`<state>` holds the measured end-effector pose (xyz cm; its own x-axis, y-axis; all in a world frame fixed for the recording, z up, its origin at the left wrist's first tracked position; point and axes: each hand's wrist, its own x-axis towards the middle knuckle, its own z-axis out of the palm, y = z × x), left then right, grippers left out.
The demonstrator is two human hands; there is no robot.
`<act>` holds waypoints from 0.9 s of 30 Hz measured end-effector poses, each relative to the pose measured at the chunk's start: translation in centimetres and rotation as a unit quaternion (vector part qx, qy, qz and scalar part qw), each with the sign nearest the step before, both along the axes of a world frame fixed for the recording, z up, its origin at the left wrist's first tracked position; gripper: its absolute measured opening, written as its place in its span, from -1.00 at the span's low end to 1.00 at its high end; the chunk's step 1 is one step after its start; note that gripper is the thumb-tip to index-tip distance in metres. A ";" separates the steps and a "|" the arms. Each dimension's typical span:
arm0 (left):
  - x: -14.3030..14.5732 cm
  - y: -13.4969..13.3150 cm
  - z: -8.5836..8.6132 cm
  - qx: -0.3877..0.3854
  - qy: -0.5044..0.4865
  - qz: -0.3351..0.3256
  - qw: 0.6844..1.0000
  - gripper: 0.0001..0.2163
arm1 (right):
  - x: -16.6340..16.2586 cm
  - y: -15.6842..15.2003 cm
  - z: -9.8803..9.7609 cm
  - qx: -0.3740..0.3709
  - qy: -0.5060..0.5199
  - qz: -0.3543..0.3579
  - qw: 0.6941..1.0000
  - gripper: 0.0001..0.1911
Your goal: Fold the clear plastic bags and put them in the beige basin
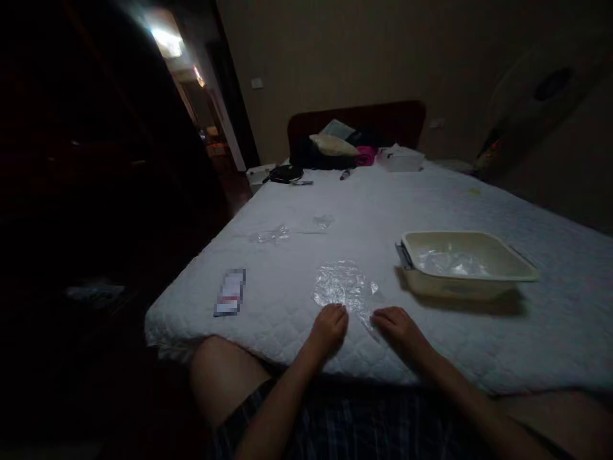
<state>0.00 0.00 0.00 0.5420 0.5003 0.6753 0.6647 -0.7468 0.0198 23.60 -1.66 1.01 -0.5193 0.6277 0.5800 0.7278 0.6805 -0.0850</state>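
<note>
Handling the clear film (341,281) at lower centre, apparently midway, with left hand (330,324) and right hand (395,322) curled at its near edge, unclear whether gripping, and with crumpled plastic (450,262) in the tub (460,289) at right.

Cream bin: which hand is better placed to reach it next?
Probably the right hand: it's nearer the cream bin. The left hand is farther away, at the near edge of the clear plastic.

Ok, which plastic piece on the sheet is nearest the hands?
The broad crinkled piece by the left hand and right hand; the other pieces lie farther off, toward the headboard.
</note>
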 end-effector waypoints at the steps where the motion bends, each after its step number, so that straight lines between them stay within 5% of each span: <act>1: 0.0 0.0 0.0 -0.002 -0.001 -0.002 1.000 -0.85 | -0.2 0.1 0.1 0.000 0.000 0.004 1.000 -0.79; 12: -0.2 0.0 0.1 -0.028 0.005 -0.007 1.000 -0.82 | -3.0 1.8 1.9 -0.051 0.101 -0.012 0.994 -0.84; 27: -0.1 -0.1 -0.1 -0.012 0.020 0.010 1.000 -0.81 | -6.7 5.6 2.1 -0.056 0.018 -0.079 0.995 -0.85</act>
<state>-0.10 -0.07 -0.06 0.5573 0.5273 0.6414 0.6802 -0.7329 0.0114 16.94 3.98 3.13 -0.3895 0.7616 0.5179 0.8200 0.5428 -0.1815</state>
